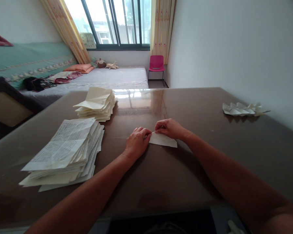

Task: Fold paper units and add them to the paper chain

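Observation:
A small folded white paper [164, 140] lies on the glossy brown table [185, 107] in front of me. My left hand [137, 141] rests on its left end with fingers curled, pinching the paper's edge. My right hand [169, 127] pinches the same edge from the far side, so the fingertips of both hands meet at the fold. Both forearms reach in from the near edge of the table.
A loose stack of printed sheets [65, 152] lies at the near left, with a pile of folded sheets [97, 104] behind it. Several folded paper pieces [243, 109] sit at the far right by the wall. Beyond the table are a bed and a pink chair [156, 65].

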The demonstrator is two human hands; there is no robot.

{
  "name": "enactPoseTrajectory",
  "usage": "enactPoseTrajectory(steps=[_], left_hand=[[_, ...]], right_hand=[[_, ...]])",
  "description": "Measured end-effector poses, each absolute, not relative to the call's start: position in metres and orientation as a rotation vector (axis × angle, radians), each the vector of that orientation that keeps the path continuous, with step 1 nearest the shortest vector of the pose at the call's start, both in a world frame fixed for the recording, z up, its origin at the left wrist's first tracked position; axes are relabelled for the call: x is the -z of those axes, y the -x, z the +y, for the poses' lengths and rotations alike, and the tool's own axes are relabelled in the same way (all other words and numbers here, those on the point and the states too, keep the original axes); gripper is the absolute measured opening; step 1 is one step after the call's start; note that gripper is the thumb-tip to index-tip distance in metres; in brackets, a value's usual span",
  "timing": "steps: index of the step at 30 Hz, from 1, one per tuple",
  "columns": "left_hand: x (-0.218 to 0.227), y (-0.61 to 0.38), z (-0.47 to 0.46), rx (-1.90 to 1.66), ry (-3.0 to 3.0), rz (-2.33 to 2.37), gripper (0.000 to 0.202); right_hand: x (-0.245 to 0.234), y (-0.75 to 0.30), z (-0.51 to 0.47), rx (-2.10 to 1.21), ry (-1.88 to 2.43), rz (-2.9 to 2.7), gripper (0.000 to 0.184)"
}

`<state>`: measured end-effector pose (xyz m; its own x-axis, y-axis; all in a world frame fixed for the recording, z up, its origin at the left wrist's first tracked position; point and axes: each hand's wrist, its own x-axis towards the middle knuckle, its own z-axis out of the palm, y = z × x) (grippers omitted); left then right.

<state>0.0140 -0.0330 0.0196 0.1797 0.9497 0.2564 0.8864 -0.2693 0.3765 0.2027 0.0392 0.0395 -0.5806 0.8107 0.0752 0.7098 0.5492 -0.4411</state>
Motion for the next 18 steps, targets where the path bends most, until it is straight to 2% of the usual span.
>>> enactPoseTrajectory(steps=[7, 11, 18], left_hand=[[-0.02, -0.012, -0.029, -0.612, -2.267, 1.808, 0.025], [-0.021, -0.012, -0.03, -0.576, -2.285, 1.815, 0.024], [-0.021, -0.014, -0.032, -0.521, -2.284, 1.852, 0.024]], right_hand=[[-0.038, -0.202, 0.039, -0.508, 1.253, -2.511, 0.016], [-0.036, -0.201, 0.037, -0.554, 1.108, -2.521, 0.017], [-0.036, -0.194, 0.029, -0.432, 0.967, -2.629, 0.021]])
